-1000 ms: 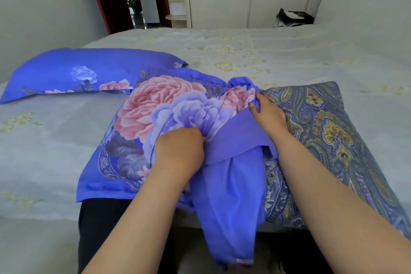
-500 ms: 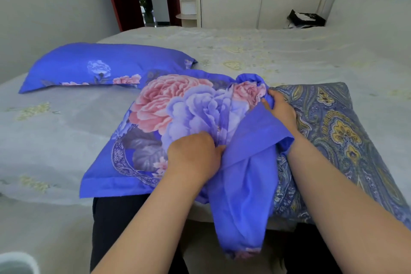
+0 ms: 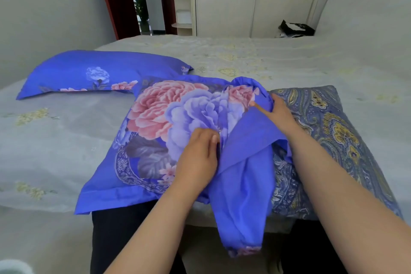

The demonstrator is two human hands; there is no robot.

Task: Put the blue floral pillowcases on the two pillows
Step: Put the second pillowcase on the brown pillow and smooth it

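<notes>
Two pillows on the bed [image 3: 255, 55]: one cased pillow [image 3: 95, 71] upper left, one paisley pillow [image 3: 329, 131] at right. One pillowcase [image 3: 169, 122], bunched at centre, left hand [image 3: 198, 158] and right hand [image 3: 278, 113] both clutching its opening; a flap overhangs the bed edge.

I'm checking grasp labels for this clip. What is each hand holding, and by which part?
Both hold the pillowcase: the left hand grips its bunched open edge at the middle, the right hand at the far corner, over the pillow.
</notes>
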